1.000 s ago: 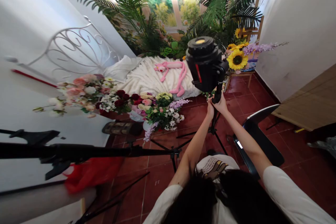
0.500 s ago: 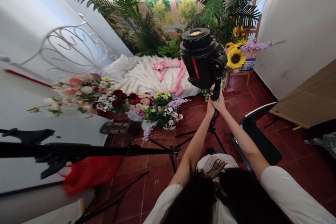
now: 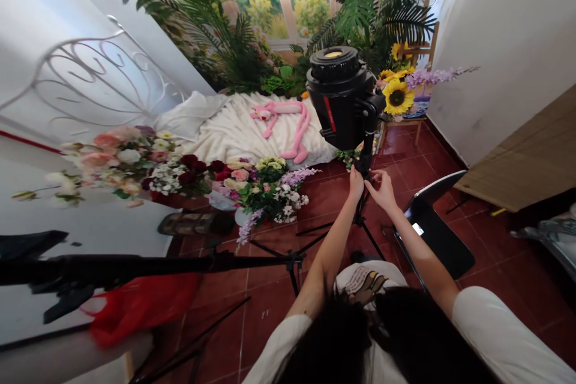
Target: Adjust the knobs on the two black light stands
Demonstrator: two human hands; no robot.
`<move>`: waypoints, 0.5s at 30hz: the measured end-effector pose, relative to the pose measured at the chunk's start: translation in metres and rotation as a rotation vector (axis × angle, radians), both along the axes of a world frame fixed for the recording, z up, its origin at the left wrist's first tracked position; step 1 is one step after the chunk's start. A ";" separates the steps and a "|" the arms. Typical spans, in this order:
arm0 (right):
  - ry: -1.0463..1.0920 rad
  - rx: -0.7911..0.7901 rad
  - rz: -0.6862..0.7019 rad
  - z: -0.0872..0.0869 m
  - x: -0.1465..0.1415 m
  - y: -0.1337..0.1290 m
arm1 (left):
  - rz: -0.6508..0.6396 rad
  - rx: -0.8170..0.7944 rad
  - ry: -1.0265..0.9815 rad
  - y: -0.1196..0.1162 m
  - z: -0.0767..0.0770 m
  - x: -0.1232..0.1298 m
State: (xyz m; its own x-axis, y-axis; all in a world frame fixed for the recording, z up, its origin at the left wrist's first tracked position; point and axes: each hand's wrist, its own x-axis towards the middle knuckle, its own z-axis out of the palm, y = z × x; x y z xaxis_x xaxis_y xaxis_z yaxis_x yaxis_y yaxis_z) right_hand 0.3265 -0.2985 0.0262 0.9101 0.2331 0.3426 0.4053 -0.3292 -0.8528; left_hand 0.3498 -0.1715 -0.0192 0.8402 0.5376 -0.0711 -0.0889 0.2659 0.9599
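A black studio light (image 3: 339, 99) with a red stripe on its side sits on top of a black light stand (image 3: 362, 211), its round front ring facing up. My left hand (image 3: 356, 184) is closed around the stand's pole just below the lamp. On the right side of the pole, my right hand (image 3: 382, 191) has its thumb and fingers bent together at what looks like a small dark knob (image 3: 368, 177). The fingers partly hide that knob. The stand's legs spread on the red tiled floor in front of me.
A black chair (image 3: 443, 246) with a phone (image 3: 418, 229) on it stands close on the right. Another black stand's boom (image 3: 157, 265) crosses on the left. Flowers (image 3: 265, 192) border a white blanket (image 3: 225, 132) with a pink plush toy (image 3: 299, 132). Sunflowers (image 3: 398, 97) stand behind.
My right hand has come off its grip beside my left hand and moved slightly down and right, fingers now bent at the pole's side. My left hand stays on the pole.
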 end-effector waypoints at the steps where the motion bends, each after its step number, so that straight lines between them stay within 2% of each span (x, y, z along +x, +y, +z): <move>1: 0.038 0.013 0.000 -0.002 -0.003 -0.003 | -0.003 0.006 0.003 0.000 0.001 0.000; 6: 0.265 0.133 -0.017 -0.004 -0.011 -0.001 | -0.025 0.001 -0.033 -0.003 0.003 -0.001; 12: 0.766 0.501 -0.089 -0.001 -0.010 0.016 | -0.023 -0.009 0.011 -0.004 0.002 0.003; 15: 0.899 0.583 -0.073 -0.001 -0.011 0.017 | -0.013 -0.005 0.018 -0.002 0.001 0.003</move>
State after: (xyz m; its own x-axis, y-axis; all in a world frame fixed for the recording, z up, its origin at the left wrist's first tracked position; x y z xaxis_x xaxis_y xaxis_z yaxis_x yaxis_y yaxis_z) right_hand 0.3153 -0.2813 0.0255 0.8890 0.1851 -0.4187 -0.4533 0.2270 -0.8620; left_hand 0.3526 -0.1736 -0.0179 0.8456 0.5264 -0.0888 -0.0681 0.2713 0.9601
